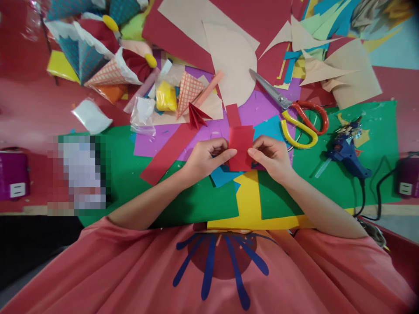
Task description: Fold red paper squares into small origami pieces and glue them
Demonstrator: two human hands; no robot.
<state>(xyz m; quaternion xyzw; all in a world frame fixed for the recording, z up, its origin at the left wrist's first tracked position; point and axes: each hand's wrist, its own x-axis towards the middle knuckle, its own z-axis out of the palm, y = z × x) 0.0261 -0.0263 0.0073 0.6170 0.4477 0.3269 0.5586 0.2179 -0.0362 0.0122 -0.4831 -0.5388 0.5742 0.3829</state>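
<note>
A small folded red paper is held upright between my two hands, over the middle of the coloured sheets. My left hand pinches its left edge, thumb in front. On the right edge, my right hand grips it the same way. Just behind the paper a narrow red strip sticks out. A longer red strip lies slanted to the left of my left hand, and a small pleated red fan rests at its upper end. Blue paper scraps lie beneath my hands.
Large scissors with red and yellow handles lie at the upper right. A blue glue gun with a cable rests on the green sheet. Decorated paper cones and bagged yellow clay stand at the upper left.
</note>
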